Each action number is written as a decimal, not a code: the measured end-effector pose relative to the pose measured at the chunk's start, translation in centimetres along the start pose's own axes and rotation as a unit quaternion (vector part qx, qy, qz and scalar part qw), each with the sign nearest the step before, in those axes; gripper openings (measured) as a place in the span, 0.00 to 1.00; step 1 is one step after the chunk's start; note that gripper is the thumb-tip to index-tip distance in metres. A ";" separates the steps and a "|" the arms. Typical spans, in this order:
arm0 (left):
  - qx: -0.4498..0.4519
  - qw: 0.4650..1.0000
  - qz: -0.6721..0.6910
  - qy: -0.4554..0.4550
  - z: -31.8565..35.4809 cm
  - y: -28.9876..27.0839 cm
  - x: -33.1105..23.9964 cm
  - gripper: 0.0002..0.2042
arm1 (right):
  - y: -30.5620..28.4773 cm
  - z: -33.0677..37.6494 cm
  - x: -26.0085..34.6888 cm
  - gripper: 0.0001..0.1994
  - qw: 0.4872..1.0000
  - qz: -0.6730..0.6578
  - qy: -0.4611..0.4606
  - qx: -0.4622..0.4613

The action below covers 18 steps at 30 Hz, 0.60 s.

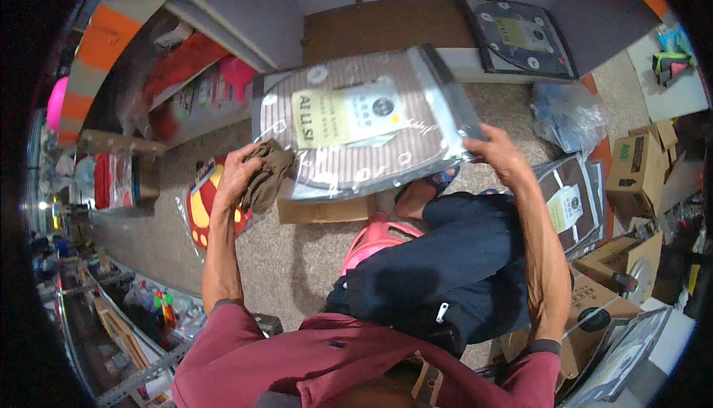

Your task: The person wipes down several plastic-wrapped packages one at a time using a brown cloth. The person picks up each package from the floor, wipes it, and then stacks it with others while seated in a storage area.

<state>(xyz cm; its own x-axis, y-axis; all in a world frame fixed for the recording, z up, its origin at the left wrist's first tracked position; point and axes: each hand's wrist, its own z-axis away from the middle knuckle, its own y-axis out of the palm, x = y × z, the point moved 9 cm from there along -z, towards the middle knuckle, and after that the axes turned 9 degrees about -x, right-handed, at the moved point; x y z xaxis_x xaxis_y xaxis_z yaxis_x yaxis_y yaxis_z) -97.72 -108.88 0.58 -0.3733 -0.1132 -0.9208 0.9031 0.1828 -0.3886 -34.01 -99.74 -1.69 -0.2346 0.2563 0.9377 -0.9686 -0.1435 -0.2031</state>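
A flat, clear-wrapped package point(423, 144) with a brown-grey striped mat and a pale label is held up in front of me, its far side raised. My right hand point(501, 154) grips its right edge, thumb on top. At its near left corner, my left hand point(236, 173) is closed on a crumpled dark brown cloth point(269, 179). The cloth lies against the package corner; whether those fingers also hold the wrap is hidden. Below the package, an open cardboard box point(327, 212) shows partly on the floor.
Another wrapped mat point(520, 37) rests at the far right on a ledge. A red and yellow package point(202, 219) lies on the floor at left. Between my legs is a pink plastic stool point(380, 241). Cardboard boxes point(635, 174) and a brown wrapped mat point(587, 207) stand at right.
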 end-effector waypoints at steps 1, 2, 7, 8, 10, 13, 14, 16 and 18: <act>-0.019 0.999 0.022 -0.034 1.5 -2.6 4.0 0.27 | 4.2 -0.4 0.5 0.21 0.998 0.055 -0.001 0.028; -0.035 0.997 0.021 -0.060 2.7 -5.2 7.8 0.27 | 9.4 -0.6 -0.9 0.21 0.994 0.094 -0.004 0.056; -0.133 0.984 -0.120 -0.003 2.3 -7.3 14.8 0.26 | 21.0 -2.7 -12.7 0.20 0.984 -0.033 0.157 0.071; -0.164 0.972 -0.168 0.011 3.4 -9.0 15.8 0.26 | 23.9 -1.3 -14.2 0.20 0.976 -0.040 0.196 0.082; -0.221 0.940 -0.257 0.036 5.4 -10.7 17.1 0.25 | 26.2 0.4 -14.8 0.17 0.966 -0.043 0.240 0.086; -0.252 0.948 -0.175 0.077 4.5 -6.5 13.7 0.26 | 26.4 -0.6 -11.1 0.14 0.955 -0.135 0.254 0.075; -0.238 0.960 -0.125 0.076 3.6 -2.0 11.1 0.27 | 26.2 -0.7 -10.9 0.13 0.949 -0.167 0.261 0.065; -0.139 0.984 -0.073 0.084 1.9 9.9 4.0 0.28 | 23.6 -1.8 -12.7 0.12 0.956 -0.148 0.249 0.053; -0.038 0.987 -0.114 0.110 2.7 19.1 -0.9 0.30 | 24.3 -3.3 -13.1 0.12 0.966 -0.106 0.220 0.085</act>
<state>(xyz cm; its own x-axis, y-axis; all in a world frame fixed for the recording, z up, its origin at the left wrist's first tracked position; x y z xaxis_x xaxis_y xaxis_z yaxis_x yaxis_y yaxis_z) -79.52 -107.96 -5.95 -0.6093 0.0535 -0.7911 0.7752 0.2502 -0.5801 -54.75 -103.46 -19.87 -0.0816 0.6734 0.7347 -0.9801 -0.1880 0.0635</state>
